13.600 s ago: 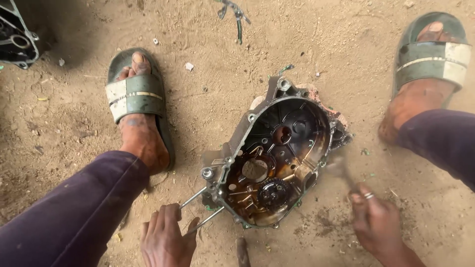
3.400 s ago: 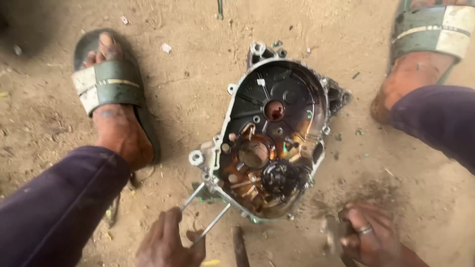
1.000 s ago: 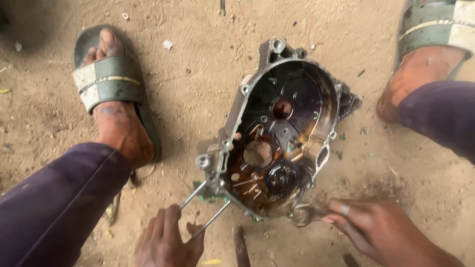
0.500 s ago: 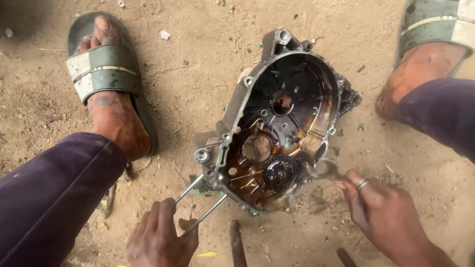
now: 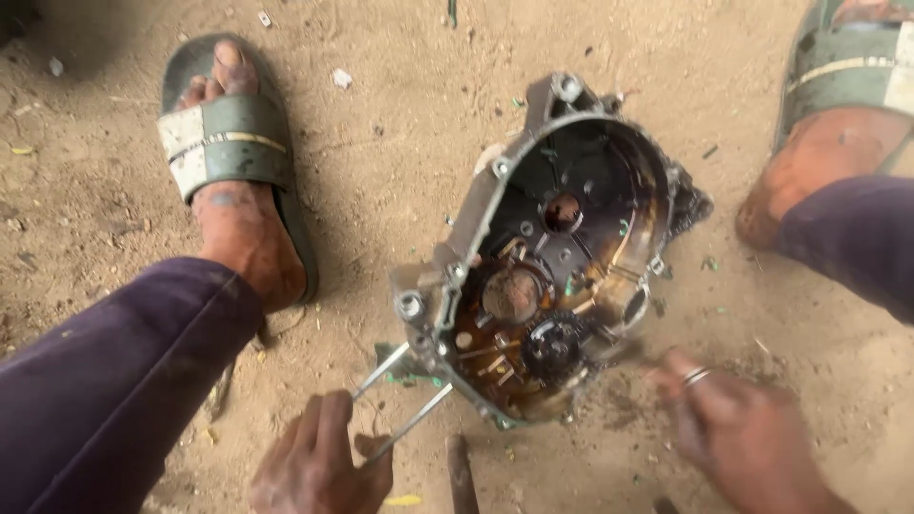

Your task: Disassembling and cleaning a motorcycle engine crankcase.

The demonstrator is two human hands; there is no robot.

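left hand grips two rods (engine casing just above); right hand blurred.

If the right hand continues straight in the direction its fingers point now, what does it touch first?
Probably the lower right rim of the oily grey metal engine casing; the right hand is blurred, so depth is unclear.

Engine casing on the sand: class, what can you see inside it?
Inside the engine casing: a dark gear, a round hub, a hole and brown oily grime. The ground beneath is hidden.
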